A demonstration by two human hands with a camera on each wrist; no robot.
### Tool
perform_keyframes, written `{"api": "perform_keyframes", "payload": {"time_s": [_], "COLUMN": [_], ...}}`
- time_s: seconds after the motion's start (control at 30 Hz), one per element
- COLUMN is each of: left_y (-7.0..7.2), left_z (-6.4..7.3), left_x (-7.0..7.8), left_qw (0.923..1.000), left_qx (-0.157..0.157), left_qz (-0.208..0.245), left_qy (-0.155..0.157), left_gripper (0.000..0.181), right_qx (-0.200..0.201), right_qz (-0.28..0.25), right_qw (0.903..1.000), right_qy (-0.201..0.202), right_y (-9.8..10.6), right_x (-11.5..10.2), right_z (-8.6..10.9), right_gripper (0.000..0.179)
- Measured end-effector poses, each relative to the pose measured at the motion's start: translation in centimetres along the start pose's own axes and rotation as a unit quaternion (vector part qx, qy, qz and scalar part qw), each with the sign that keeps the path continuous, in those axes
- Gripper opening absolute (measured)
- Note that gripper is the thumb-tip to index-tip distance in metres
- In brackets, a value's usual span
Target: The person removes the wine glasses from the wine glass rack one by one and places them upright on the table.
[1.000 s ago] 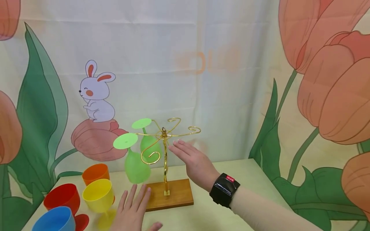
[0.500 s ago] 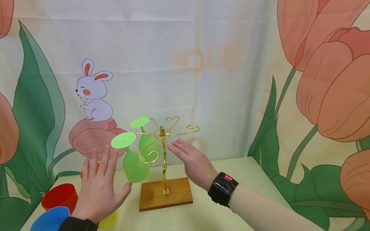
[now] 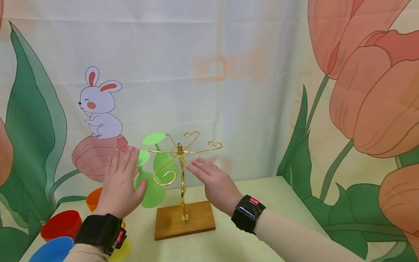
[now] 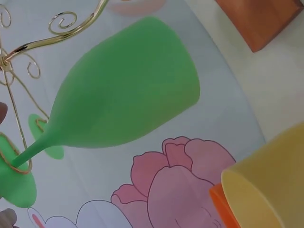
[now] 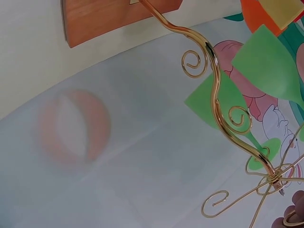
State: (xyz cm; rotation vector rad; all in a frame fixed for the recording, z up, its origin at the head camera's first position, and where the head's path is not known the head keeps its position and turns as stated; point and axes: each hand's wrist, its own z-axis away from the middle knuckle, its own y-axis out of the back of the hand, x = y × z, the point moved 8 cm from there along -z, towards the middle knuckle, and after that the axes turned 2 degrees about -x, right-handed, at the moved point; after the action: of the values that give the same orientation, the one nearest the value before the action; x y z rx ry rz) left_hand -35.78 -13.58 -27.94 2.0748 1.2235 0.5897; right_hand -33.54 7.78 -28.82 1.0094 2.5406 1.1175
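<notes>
A gold wire stemware rack stands on a wooden base. Two green plastic goblets hang upside down from its left arms: a front goblet and a back goblet. My left hand is raised with straight fingers beside the front goblet, covering part of its foot. In the left wrist view, fingertips show near that foot; contact cannot be told. My right hand has its fingers extended at the rack's front right. In the right wrist view, its fingertips are by a wire hook.
At the left of the table stand a red cup, a blue cup, an orange cup and a yellow goblet, mostly behind my left hand. A printed curtain hangs behind the table.
My left hand has risen from low in front of the wooden base, moving left and up to the front goblet's foot. The right hand stays by the rack. The view has shifted slightly.
</notes>
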Motion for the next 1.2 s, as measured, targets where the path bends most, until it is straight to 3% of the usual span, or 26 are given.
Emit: {"api": "perform_keyframes", "payload": {"time_s": [0.3,0.53,0.83,1.0,1.2], "left_y": [-0.8,0.3,0.6,0.8,1.4], "left_z": [0.2,-0.3,-0.2,-0.6,-1.3], "left_x": [0.2,0.9,1.2,1.4,1.2], "left_qw": [0.9994,0.9978,0.9981,0.9991,0.9987], "left_qx": [0.016,0.058,0.044,0.032,0.048], "left_qz": [0.031,0.019,-0.008,-0.010,-0.015], "left_qy": [-0.005,-0.028,-0.042,-0.027,-0.006], "left_gripper": [0.068,0.046,0.045,0.042,0.046], "right_qx": [0.013,0.016,0.021,0.018,0.013], "right_qz": [-0.001,-0.002,0.001,-0.001,-0.002], "right_qw": [0.9999,0.9999,0.9998,0.9998,0.9999], "right_qy": [0.006,0.003,0.005,-0.002,-0.010], "right_y": [0.0,0.0,-0.2,-0.2,-0.2], "right_x": [-0.2,0.0,-0.1,-0.1,-0.1], "right_z": [-0.1,0.0,0.1,0.2,0.2], "right_gripper": [0.070,0.072,0.071,0.072,0.071]}}
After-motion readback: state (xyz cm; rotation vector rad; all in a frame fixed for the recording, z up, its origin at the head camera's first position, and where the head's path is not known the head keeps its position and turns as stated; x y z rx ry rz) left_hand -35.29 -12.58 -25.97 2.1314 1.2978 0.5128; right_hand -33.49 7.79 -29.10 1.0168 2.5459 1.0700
